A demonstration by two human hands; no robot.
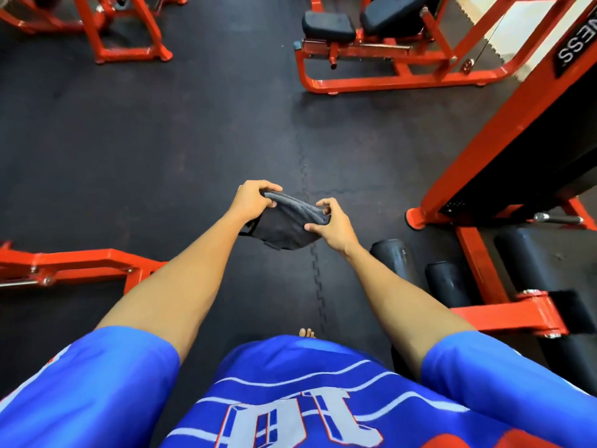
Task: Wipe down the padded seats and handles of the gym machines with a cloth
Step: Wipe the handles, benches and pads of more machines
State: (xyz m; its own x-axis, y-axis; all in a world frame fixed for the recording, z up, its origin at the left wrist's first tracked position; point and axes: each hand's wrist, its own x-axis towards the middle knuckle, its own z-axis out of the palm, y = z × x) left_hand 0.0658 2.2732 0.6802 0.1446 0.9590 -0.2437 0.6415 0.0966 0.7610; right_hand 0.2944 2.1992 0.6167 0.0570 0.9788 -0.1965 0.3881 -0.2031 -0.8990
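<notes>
A dark grey cloth [286, 226] hangs stretched between both hands above the black rubber floor. My left hand [252, 198] pinches its left upper edge and my right hand [332, 226] pinches its right edge. At the top right a red-framed machine carries a black padded seat [328, 25] and a larger black back pad [392, 14]. To the right of my right arm lie black padded rollers [392, 258] belonging to another red machine.
A tall red and black machine column [504, 147] slants along the right. Red frame parts lie at the left edge [80, 265] and at the top left [126, 37]. Dark rubber floor tiles [161, 140] spread between the machines. A bare foot [307, 333] shows below.
</notes>
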